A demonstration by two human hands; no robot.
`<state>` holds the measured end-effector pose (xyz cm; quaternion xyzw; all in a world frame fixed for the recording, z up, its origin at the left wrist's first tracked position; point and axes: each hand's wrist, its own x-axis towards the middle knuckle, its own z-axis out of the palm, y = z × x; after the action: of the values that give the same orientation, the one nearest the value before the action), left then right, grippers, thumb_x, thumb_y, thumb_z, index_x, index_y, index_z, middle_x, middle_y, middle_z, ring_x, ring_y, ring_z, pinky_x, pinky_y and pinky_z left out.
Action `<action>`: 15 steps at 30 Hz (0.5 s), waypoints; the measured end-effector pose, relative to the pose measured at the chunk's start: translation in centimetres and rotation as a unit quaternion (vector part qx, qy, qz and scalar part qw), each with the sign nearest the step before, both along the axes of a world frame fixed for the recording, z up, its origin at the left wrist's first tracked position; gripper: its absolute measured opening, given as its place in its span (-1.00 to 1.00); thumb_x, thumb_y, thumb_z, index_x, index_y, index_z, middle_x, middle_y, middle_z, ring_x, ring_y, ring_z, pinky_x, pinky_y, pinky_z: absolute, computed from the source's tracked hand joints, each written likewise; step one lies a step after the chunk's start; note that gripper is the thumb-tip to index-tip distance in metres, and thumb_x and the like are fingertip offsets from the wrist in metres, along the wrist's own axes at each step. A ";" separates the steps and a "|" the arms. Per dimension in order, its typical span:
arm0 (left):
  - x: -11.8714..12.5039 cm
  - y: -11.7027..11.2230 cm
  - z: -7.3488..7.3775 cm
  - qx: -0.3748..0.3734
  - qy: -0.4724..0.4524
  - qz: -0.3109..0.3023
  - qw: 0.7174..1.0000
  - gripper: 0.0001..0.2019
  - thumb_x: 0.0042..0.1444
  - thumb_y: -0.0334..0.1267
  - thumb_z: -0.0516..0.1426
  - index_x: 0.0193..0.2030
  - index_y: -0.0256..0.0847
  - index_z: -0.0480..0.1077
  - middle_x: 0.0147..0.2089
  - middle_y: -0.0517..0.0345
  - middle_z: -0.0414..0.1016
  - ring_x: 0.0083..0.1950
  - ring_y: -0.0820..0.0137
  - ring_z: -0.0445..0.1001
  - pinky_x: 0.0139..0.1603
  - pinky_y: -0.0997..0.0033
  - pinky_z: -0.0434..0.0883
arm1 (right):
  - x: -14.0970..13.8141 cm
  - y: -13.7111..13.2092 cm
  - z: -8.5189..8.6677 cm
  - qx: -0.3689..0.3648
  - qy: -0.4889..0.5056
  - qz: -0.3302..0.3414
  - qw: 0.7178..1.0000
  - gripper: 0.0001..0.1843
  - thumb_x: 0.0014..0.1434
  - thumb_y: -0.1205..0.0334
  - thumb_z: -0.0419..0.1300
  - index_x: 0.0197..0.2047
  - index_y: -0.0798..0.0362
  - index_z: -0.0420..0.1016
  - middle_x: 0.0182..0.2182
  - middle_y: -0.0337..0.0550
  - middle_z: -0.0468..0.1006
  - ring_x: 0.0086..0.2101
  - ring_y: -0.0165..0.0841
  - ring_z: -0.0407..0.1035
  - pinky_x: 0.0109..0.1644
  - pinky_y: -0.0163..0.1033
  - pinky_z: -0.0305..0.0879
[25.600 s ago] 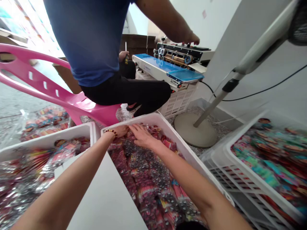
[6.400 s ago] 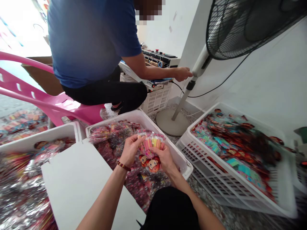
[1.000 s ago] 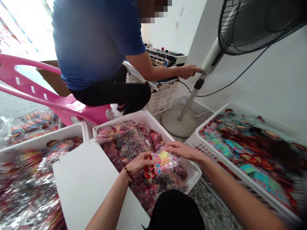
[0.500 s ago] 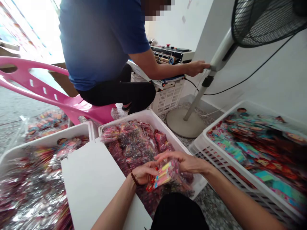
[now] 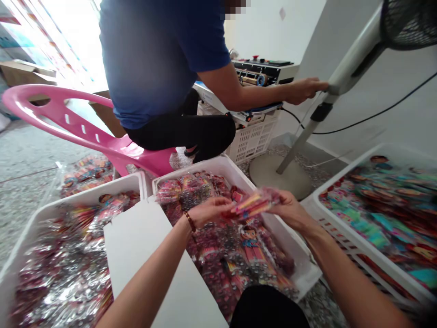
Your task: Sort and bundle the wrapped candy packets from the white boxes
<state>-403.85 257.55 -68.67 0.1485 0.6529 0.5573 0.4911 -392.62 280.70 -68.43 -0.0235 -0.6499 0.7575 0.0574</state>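
Note:
A small clear plastic packet (image 5: 254,203) with pink and yellow pieces inside is held level between my hands, somewhat blurred. My left hand (image 5: 211,209), with a beaded bracelet at the wrist, pinches its left end. The fingers of my right hand (image 5: 290,212) close on its right end, partly behind the wrapping. Below the hands is a white crate (image 5: 309,284) full of similar shiny packets, and a cartoon figure shows on one packet (image 5: 251,241). A white board (image 5: 150,255) lies across the crate's left side, under my left forearm.
To the left stands another white crate (image 5: 51,210) of packets; on the right, a slatted crate (image 5: 367,243) of colourful packets. Ahead, a person (image 5: 164,68) on a pink chair (image 5: 112,146) reaches to a fan pole (image 5: 307,132). Behind is a machine (image 5: 269,70).
My hands have raised the packet away from my lap, uncovering more packets in the crate. The view has shifted, so surroundings sit further right. The other person's hand stays at the fan pole.

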 end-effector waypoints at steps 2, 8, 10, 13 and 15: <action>-3.4 -0.8 1.4 -0.079 0.245 0.122 0.959 -0.72 0.11 -0.09 0.17 -0.23 -0.30 0.47 -0.37 0.04 0.52 -0.37 0.34 0.48 -0.35 0.40 0.39 | -2.5 0.2 -0.2 -0.016 0.025 -0.077 0.997 -0.61 -0.25 0.10 0.52 -0.33 0.04 0.60 -0.37 -0.18 0.61 -0.34 -0.25 0.48 -0.13 -0.10 0.47; -11.4 -7.7 2.8 -0.330 0.566 0.157 0.739 -0.69 0.19 -0.24 0.03 -0.10 -0.30 0.54 -0.08 -0.20 0.59 0.00 0.05 0.51 0.05 0.18 0.35 | -13.1 -4.8 -0.3 -0.005 0.115 -0.134 0.984 -0.48 -0.16 0.19 0.44 -0.07 0.06 0.56 -0.23 -0.21 0.60 -0.21 -0.26 0.46 0.01 -0.12 0.39; -12.1 -10.0 2.2 -0.350 0.551 0.107 0.750 -0.69 0.16 -0.21 0.06 -0.09 -0.24 0.56 -0.12 -0.15 0.61 -0.05 0.07 0.53 0.03 0.19 0.37 | -16.9 -7.8 -0.2 0.041 0.148 -0.127 0.980 -0.59 -0.09 0.21 0.35 -0.11 0.08 0.56 -0.24 -0.21 0.60 -0.20 -0.27 0.45 0.00 -0.17 0.36; -12.2 -12.1 1.3 -0.320 0.518 0.022 0.793 -0.73 0.14 -0.18 0.09 -0.14 -0.16 0.59 -0.22 0.01 0.63 -0.16 0.19 0.55 -0.02 0.29 0.39 | -21.4 -12.3 -0.5 0.106 0.158 -0.106 0.976 -0.68 0.01 0.29 0.21 -0.12 0.11 0.55 -0.27 -0.20 0.59 -0.21 -0.29 0.44 -0.05 -0.25 0.33; -12.4 -12.9 1.2 -0.328 0.488 0.086 0.805 -0.72 0.12 -0.24 0.08 -0.14 -0.19 0.59 -0.25 0.02 0.63 -0.21 0.23 0.55 -0.08 0.32 0.42 | -23.1 -14.5 -1.3 0.159 0.152 -0.055 0.974 -0.68 0.05 0.32 0.17 -0.10 0.11 0.56 -0.30 -0.21 0.59 -0.24 -0.30 0.44 -0.08 -0.27 0.31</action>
<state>-416.23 244.61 -67.47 0.1741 0.9602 0.2044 0.0773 -415.68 266.15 -69.73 0.0652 -0.7431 0.6352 0.2003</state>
